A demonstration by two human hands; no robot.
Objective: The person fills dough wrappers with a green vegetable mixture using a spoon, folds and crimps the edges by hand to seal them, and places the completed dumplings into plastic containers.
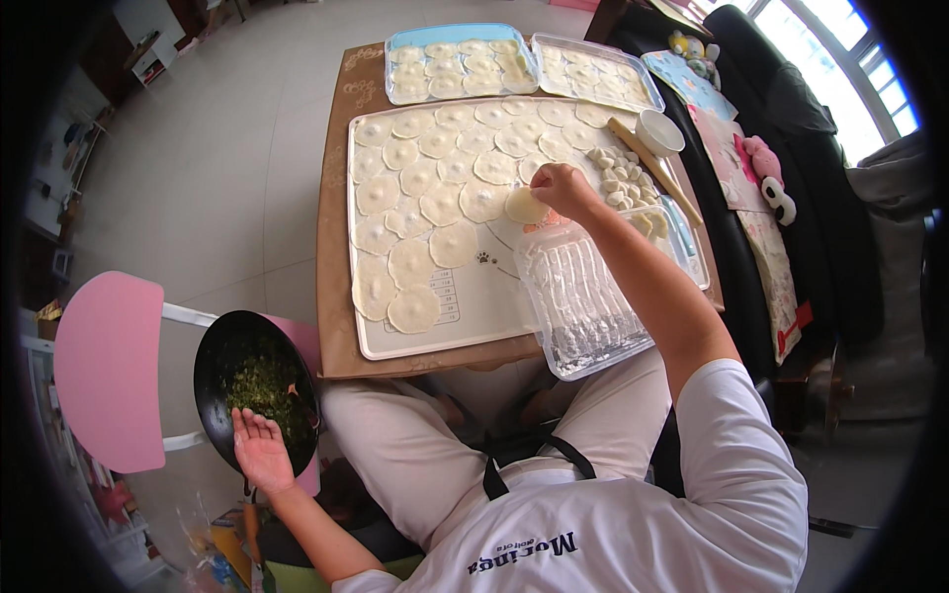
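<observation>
My right hand (561, 190) is over the pastry mat (504, 304), its fingers pinching the edge of a round dough wrapper (523, 207). Rows of similar flattened dough rounds (440, 202) cover much of the mat, some dusted with flour at the centre. Off to the left, my left hand (261, 454) is palm up with nothing in it, at the near rim of a black wok (215, 385). Chopped green filling (267, 389) lies in the wok, and a utensil handle leans against its right side. Below my right forearm sits a floured clear plastic tray (582, 304).
Small dough pieces (621, 178), a wooden rolling pin (652, 170) and a white bowl (660, 133) occupy the mat's right side. Two containers, one blue-rimmed (460, 34) and one clear (656, 96), hold more rounds at the far edge. The wok rests on a pink chair (111, 370).
</observation>
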